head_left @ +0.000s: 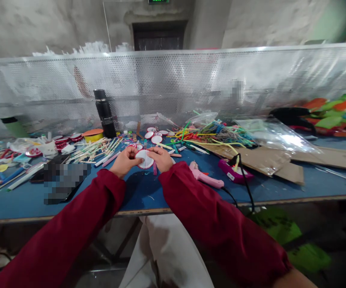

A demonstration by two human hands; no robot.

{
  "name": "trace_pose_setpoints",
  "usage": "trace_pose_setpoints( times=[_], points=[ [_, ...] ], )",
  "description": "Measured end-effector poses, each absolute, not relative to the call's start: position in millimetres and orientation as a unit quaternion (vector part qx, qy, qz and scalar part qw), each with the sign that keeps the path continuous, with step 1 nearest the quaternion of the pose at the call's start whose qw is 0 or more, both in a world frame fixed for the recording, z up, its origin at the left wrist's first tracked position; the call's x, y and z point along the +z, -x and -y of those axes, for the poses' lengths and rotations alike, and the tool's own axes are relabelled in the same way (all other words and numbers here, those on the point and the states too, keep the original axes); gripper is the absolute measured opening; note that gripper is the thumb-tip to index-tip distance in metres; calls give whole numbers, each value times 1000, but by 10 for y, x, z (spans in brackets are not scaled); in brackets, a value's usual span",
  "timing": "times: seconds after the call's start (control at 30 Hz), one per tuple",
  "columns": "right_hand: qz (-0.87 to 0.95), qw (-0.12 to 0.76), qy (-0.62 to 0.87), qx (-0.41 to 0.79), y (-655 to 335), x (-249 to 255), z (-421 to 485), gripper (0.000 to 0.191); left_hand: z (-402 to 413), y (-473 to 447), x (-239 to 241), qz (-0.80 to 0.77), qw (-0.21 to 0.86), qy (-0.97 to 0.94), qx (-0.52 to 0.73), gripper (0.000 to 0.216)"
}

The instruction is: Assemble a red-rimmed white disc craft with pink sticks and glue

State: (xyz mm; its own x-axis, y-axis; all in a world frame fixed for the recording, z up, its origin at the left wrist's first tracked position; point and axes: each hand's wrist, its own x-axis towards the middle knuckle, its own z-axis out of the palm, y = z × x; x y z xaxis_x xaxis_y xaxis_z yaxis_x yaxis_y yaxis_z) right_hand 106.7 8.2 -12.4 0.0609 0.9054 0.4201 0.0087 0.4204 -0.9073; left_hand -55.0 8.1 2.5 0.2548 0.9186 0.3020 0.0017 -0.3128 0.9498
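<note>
**Figure: Two-handed hold on a small disc above the tabletop**

Both hands meet just over the blue tabletop [149, 192]. The left hand [125, 161] and the right hand [161, 158] hold a white disc [145, 160] with a red rim. The disc sits directly between the two sets of fingers [134, 154]. On each hand the fingers are drawn together and clamped on the disc's edge, the left at its left side and the right at its upper right. Whether the disc rests on the tabletop or floats just above it cannot be told.

Just beyond the fingertips lie more red-rimmed discs [156, 139]. Beyond and to the left of the fingers is a scatter of thin sticks [96, 151], with a black flask [104, 113] standing behind them. Near the right of the fingers lies a pink glue gun [206, 179], its nozzle turned towards the hands. Further right is a magenta power block [234, 171] with a black cable. A tangle of coloured pipe cleaners [221, 134] is heaped beyond and to the right.

Handling note (a judgement): the disc looks thin and light, so a rim-only pinch should leave its face unmarked. Even pressure from both sides would hold it flat. Working low and close to the tabletop steadies the wrists. The glue gun's tip is best kept clear of the sleeves.
</note>
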Motion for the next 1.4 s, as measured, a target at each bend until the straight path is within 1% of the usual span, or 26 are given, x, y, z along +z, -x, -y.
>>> trace_pose_setpoints(
  times=[0.13,0.27,0.4,0.57,0.77,1.1,1.27,1.4],
  points=[
    [586,606,406,353,-1073,-127,-90,14,-72,549,34,-364,456,-647,491,45],
    [584,597,409,366,-1085,-111,-91,11,-68,548,38,-368,448,-651,490,44],
    [595,584,411,368,-1081,-88,-66,14,-79,545,24,-367,435,-652,501,43],
    [634,574,434,283,-1050,-68,17,25,-106,557,-20,-364,398,-668,512,39],
    [647,574,457,207,-1034,-55,56,24,-101,562,-37,-363,346,-698,511,36],
    [615,595,462,234,-1061,-60,8,20,-140,570,-42,-370,388,-658,528,41],
    [619,602,435,255,-1050,-64,13,22,-146,564,-56,-366,395,-652,533,42],
    [646,585,434,228,-1033,-60,48,27,-129,547,-59,-353,401,-657,532,41]
  ],
)
